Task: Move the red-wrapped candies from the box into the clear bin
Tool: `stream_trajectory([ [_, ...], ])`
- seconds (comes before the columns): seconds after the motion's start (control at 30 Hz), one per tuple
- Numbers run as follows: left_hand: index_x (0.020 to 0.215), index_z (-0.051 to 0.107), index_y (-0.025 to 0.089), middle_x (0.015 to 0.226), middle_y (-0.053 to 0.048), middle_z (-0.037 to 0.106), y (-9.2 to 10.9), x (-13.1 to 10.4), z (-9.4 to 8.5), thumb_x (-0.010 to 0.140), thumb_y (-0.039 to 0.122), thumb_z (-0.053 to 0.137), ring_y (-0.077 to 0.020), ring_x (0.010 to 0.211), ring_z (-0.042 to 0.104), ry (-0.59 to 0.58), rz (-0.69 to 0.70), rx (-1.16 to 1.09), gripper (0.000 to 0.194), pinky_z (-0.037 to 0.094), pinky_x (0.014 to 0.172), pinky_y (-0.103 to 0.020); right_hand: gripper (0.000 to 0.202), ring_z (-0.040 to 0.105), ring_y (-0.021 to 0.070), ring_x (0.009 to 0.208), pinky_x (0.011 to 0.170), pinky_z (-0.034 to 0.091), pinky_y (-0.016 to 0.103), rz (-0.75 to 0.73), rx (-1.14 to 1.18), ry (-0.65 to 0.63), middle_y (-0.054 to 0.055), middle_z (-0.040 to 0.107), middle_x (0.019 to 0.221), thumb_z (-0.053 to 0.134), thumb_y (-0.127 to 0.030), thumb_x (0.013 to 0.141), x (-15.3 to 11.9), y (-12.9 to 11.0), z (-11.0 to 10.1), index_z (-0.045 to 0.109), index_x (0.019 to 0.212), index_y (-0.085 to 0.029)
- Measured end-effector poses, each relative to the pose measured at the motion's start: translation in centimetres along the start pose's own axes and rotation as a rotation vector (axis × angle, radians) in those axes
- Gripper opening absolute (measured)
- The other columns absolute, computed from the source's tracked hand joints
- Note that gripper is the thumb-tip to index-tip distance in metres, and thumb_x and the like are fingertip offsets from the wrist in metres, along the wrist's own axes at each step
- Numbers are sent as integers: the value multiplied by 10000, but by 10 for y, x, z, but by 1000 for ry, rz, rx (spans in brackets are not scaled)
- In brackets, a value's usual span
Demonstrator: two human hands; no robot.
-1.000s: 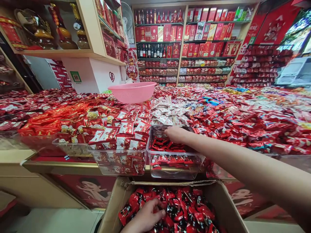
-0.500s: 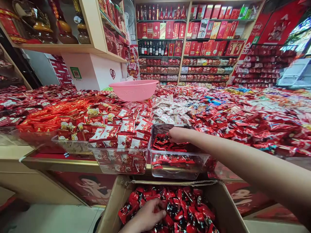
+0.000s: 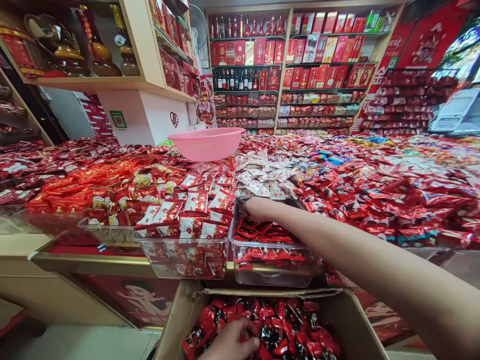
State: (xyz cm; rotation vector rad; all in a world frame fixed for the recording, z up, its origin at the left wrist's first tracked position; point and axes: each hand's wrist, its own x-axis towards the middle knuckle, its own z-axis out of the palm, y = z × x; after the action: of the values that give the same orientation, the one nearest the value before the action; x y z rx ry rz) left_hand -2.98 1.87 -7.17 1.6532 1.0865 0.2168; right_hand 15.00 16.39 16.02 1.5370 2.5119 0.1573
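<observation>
My left hand (image 3: 233, 341) rests on red-and-black wrapped candies (image 3: 277, 325) in an open cardboard box (image 3: 358, 320). Its thumb stands apart from the curled fingers, and the fingertips are partly hidden among the wrappers. Over the counter, my right hand (image 3: 259, 209) reaches down inside a clear plastic bin (image 3: 275, 277), near its back left corner. That hand is closed with its fingers curled under, so whatever they hold is hidden. Similar red-and-black packets (image 3: 262, 234) lie in the bin beneath it.
Left of the bin stands another clear bin (image 3: 176, 267) of red-and-white packets. White packets (image 3: 262, 172) are heaped behind, with a pink plastic basket (image 3: 206, 145) at back left. Red packets (image 3: 375, 200) spread to the right. The box sits against the counter edge (image 3: 112, 265).
My right hand has shifted left and slightly lower within the bin. My left hand stays among the candies in the box. The view has tilted up slightly.
</observation>
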Motion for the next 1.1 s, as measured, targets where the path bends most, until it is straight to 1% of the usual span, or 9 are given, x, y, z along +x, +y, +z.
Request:
stream_trajectory([
  [0.07, 836, 570, 184, 613, 22, 564, 0, 1, 0, 654, 396, 525, -127, 565, 481, -9, 1, 4, 284, 328, 514, -206, 256, 558, 204, 773, 579, 381, 232, -29, 7, -9, 125, 615, 839, 495, -229, 669, -1, -1, 3, 613, 861, -108],
  [0.2, 855, 568, 191, 633, 21, 576, 3, 1, -1, 657, 388, 523, -133, 588, 497, -39, -9, -1, 283, 336, 530, -211, 266, 566, 180, 681, 504, 364, 217, -84, 45, -68, 72, 631, 750, 562, -338, 605, -3, -2, 7, 634, 782, -152],
  [0.33, 864, 567, 199, 627, 24, 575, 3, 2, -1, 661, 403, 518, -135, 597, 499, -45, -20, 5, 292, 338, 539, -214, 319, 567, 179, 666, 487, 362, 218, -108, 74, -104, 66, 632, 749, 576, -389, 587, -2, -3, 9, 629, 799, -157],
  [0.47, 872, 558, 196, 627, 23, 577, 2, 3, -2, 669, 412, 509, -131, 584, 499, -69, -35, 0, 301, 342, 541, -217, 347, 566, 203, 715, 504, 378, 230, -89, 70, -71, 86, 625, 801, 572, -388, 594, 0, -3, 11, 618, 841, -150],
  [0.67, 881, 551, 196, 658, 20, 577, 0, 4, -1, 675, 406, 505, -129, 604, 501, -74, -27, 25, 297, 348, 550, -215, 538, 566, 238, 747, 541, 419, 268, -68, 83, -5, 107, 614, 826, 558, -568, 525, 2, -6, 16, 606, 868, -156],
  [0.77, 869, 551, 193, 637, 24, 560, 1, 4, -1, 679, 383, 506, -126, 596, 498, -76, -25, 14, 273, 342, 537, -209, 524, 569, 246, 748, 561, 433, 290, -46, 59, 28, 110, 616, 829, 572, -561, 523, 2, -12, 19, 607, 859, -161],
  [0.93, 858, 554, 195, 629, 29, 542, 7, 1, -2, 678, 332, 507, -125, 598, 498, -85, -22, -30, 231, 334, 524, -202, 451, 571, 244, 750, 561, 437, 286, -22, 31, 89, 110, 616, 824, 599, -488, 549, 4, -17, 24, 606, 847, -149],
  [1.0, 849, 557, 195, 613, 31, 537, 7, 1, -2, 674, 340, 510, -126, 586, 490, -74, -23, -22, 233, 327, 515, -203, 452, 569, 245, 750, 560, 433, 285, -29, 29, 86, 109, 614, 819, 595, -495, 551, 5, -15, 24, 605, 839, -146],
  [1.1, 851, 558, 194, 600, 31, 539, 4, 3, 0, 663, 377, 517, -126, 567, 478, -70, -37, -19, 265, 321, 513, -208, 525, 565, 244, 746, 553, 420, 283, -29, 64, 37, 104, 611, 814, 561, -579, 530, 6, -11, 22, 602, 839, -157],
])
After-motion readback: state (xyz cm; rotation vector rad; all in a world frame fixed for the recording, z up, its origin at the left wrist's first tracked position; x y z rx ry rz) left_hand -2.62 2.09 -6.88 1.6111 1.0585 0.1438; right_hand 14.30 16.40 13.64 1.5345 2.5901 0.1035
